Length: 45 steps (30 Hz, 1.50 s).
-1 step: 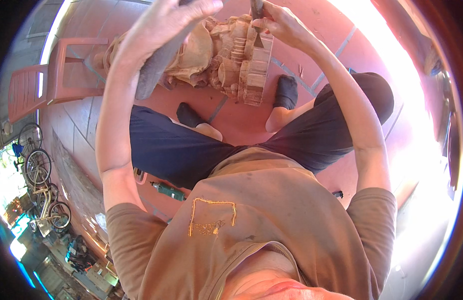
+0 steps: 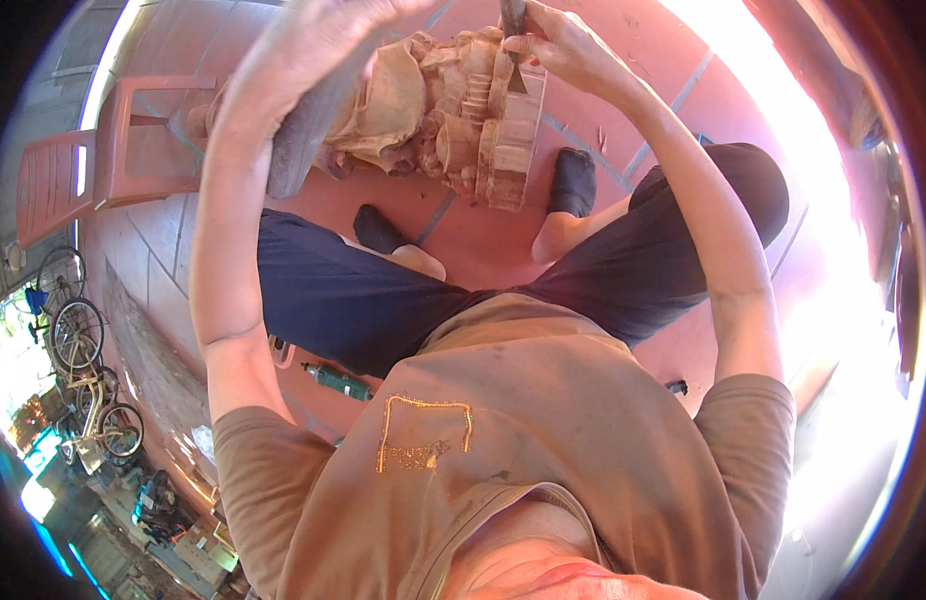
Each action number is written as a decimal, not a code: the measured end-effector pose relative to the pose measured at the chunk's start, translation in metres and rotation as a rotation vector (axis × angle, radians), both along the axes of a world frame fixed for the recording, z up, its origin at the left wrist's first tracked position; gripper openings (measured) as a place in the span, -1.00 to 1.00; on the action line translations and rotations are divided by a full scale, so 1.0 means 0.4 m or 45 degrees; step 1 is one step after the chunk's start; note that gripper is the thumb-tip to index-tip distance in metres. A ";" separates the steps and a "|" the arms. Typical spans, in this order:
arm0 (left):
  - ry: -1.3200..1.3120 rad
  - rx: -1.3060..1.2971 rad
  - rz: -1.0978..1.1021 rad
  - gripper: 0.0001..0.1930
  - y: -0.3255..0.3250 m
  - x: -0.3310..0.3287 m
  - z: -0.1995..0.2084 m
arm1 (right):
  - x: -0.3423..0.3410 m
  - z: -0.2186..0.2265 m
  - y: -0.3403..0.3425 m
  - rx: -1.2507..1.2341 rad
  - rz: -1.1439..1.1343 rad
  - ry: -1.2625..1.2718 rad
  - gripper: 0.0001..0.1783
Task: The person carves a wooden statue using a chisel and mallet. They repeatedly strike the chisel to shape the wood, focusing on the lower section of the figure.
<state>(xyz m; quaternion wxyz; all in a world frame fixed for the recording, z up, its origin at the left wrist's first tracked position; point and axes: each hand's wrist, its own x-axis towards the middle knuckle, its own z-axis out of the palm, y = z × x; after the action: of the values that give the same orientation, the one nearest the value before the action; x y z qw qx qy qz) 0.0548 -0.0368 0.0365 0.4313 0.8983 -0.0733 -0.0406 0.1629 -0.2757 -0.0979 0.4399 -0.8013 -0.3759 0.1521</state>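
Observation:
A carved wooden figure (image 2: 393,115) lies on its side on the tiled floor, in front of my legs. Its stepped base (image 2: 505,165) is at the right end. My right hand (image 2: 568,48) grips a chisel (image 2: 515,72), its flat blade pointing down onto the wood near the base. Up at the picture's top edge, my left hand (image 2: 318,40) is around a dark, club-like wooden mallet (image 2: 301,150). The thick end of the mallet hangs below my wrist; the frame edge cuts off part of the hand.
Beyond my left arm stands a reddish plastic chair (image 2: 113,150). A green power tool (image 2: 335,381) lies on the floor by my left thigh. My socked feet (image 2: 573,185) flank the carving's near side. Several bicycles (image 2: 78,335) are farther off at the left.
My left hand and the mallet have shifted slightly up and to the left. The right hand and the chisel stay at the same spot on the carving.

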 end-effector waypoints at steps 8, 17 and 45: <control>-0.303 0.194 -0.027 -0.25 -0.013 0.035 -0.048 | 0.004 0.013 0.008 0.177 -0.040 0.116 -0.59; 0.101 -0.238 0.104 -0.21 -0.015 0.002 0.099 | -0.006 0.040 0.026 -0.013 -0.062 0.084 -0.65; 0.046 -0.382 0.399 -0.59 -0.009 -0.005 0.104 | 0.001 -0.008 0.025 -0.123 -0.082 0.050 -0.69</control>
<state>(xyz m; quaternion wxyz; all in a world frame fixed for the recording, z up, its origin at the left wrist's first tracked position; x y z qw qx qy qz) 0.0529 -0.0403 0.0780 0.5624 0.8236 0.0696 0.0222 0.1633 -0.2657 -0.1012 0.4126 -0.8301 -0.3335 0.1718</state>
